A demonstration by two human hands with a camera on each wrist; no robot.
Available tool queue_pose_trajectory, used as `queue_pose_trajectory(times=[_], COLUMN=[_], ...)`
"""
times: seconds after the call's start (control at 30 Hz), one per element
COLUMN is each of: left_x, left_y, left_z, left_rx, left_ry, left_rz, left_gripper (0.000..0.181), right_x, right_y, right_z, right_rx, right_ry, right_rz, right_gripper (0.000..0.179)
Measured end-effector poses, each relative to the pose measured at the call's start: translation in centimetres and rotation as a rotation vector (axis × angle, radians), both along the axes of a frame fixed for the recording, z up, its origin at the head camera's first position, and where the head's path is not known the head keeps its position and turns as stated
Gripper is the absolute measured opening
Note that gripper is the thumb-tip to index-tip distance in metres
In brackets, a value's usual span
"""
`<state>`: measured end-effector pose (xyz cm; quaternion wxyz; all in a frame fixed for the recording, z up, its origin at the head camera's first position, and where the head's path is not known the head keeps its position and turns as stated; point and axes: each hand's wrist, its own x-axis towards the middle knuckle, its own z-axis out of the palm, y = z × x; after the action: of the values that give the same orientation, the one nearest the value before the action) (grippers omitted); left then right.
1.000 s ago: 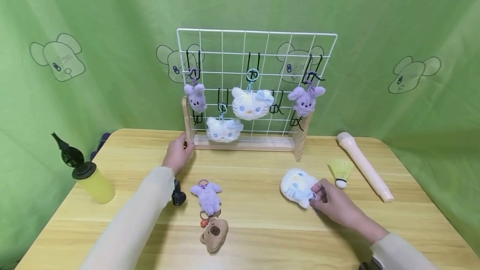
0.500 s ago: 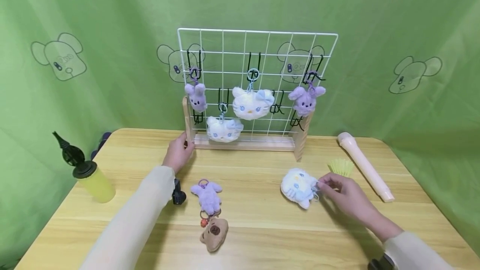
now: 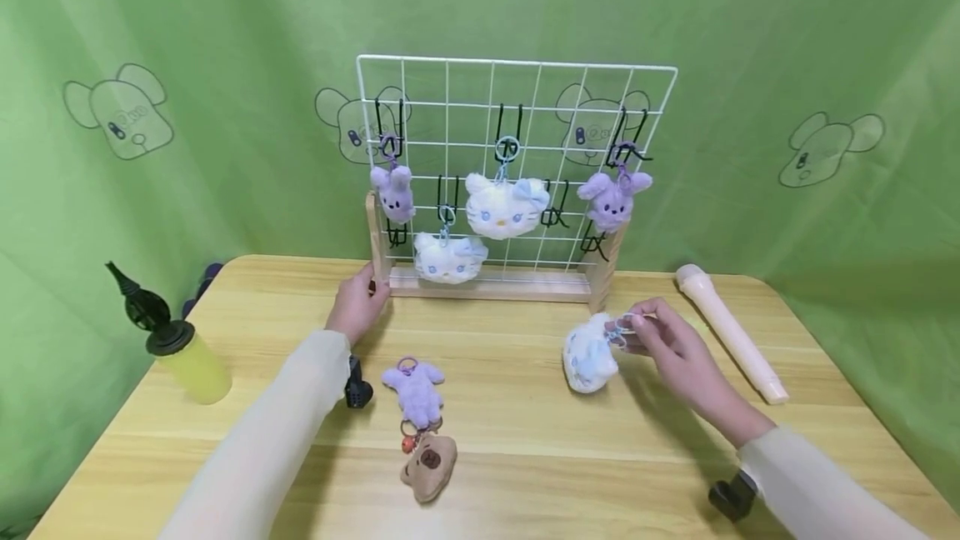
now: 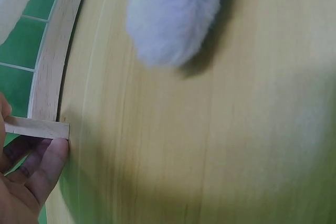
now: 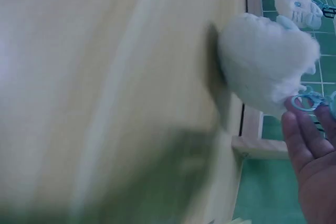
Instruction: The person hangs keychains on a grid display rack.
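My right hand (image 3: 671, 340) pinches the light blue ring of a white cat plush keychain (image 3: 587, 361). This plush hangs tilted from its ring, low in front of the rack's right foot. In the right wrist view the fingers hold the blue ring (image 5: 315, 97) beside the furry white head (image 5: 265, 59). My left hand (image 3: 356, 304) grips the left wooden upright of the white wire grid rack (image 3: 525, 290). The left wrist view has fingers on both sides of its wooden end (image 4: 37, 128). Two more white cat plushes (image 3: 504, 211) and two purple plushes (image 3: 613, 202) hang on black hooks.
A purple plush keychain (image 3: 417, 394) and a brown plush keychain (image 3: 431, 469) lie on the table between the arms. At left stands a yellow bottle (image 3: 197, 369). A pink microphone (image 3: 731, 336) lies at right; the right hand mostly hides a yellow shuttlecock (image 3: 697, 323).
My right hand let the cat plush's edge go, took its blue ring, and moved up and toward the rack. The plush tipped up from lying flat. The left hand stayed on the rack.
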<state>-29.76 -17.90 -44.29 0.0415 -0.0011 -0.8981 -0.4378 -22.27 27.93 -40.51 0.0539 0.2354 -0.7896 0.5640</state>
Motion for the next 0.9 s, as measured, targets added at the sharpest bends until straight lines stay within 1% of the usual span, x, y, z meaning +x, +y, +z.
queue_pose_trajectory(times=[0.1,0.23,0.4,0.6,0.77,0.9], left_x=[0.0,-0.2,0.0,0.1,0.2,0.1], left_y=[0.0,0.0,0.0,-0.1,0.0,0.1], left_z=[0.0,-0.1,0.0,-0.2,0.0,0.2], left_rx=[-0.004,-0.011,-0.008,0.006,-0.007,-0.009], left_ry=[0.002,0.011,0.007,0.007,0.002,-0.006], left_rz=[0.001,0.003,0.006,0.007,0.01,0.011], left_gripper=[0.05,0.05,0.05,0.05,0.051,0.053], right_x=[-0.4,-1.1,-2.2,-3.6,-5.1,-6.2], right_y=[-0.9,-2.1,-3.7,-6.2,-7.4,-8.4], right_z=[0.7,1.8,3.1,4.8,5.9,6.5], right_rx=[-0.029,-0.033,-0.06,-0.039,-0.065,-0.082], right_ry=[0.008,0.024,0.038,0.074,0.091,0.092], right_rz=[-0.007,-0.023,-0.011,-0.088,-0.141,-0.165], right_gripper=[0.022,0.022,0.023,0.025,0.026,0.027])
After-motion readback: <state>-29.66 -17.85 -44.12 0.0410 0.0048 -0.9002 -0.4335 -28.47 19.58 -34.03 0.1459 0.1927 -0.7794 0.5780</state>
